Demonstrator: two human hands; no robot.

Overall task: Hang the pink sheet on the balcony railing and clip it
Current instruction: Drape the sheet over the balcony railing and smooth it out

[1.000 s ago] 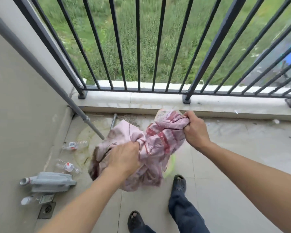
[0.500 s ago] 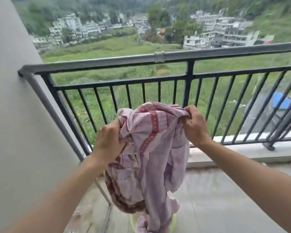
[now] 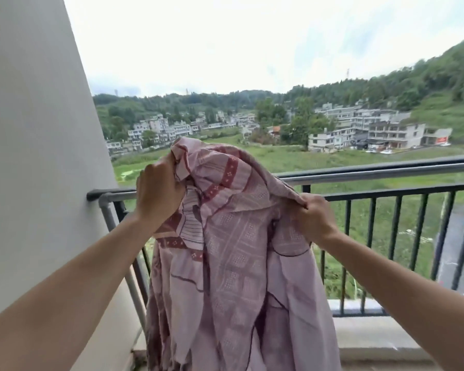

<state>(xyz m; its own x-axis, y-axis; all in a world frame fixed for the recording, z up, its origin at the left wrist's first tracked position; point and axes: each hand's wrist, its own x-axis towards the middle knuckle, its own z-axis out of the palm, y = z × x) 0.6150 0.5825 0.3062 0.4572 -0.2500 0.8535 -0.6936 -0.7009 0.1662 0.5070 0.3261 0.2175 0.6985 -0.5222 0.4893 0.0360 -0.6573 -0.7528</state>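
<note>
The pink sheet [image 3: 236, 253], patterned with dark red bands, hangs bunched in front of me, its top raised above the level of the balcony railing [image 3: 381, 171]. My left hand [image 3: 158, 194] grips the sheet's upper left part near the wall end of the rail. My right hand [image 3: 315, 218] pinches its upper right edge just below the top rail. The cloth's lower part drops out of view at the bottom. It hides the railing behind it, so I cannot tell whether it touches the rail. No clip is visible.
A pale wall [image 3: 38, 156] stands close on the left, where the rail ends. A grey pipe [image 3: 110, 218] runs down beside the wall. Dark vertical bars [image 3: 394, 231] continue right above a concrete ledge [image 3: 373, 333]. Fields and buildings lie far beyond.
Both hands have lifted the sheet from near the floor up to rail height, and it has unfolded downward. My view has tilted up from the floor to the horizon.
</note>
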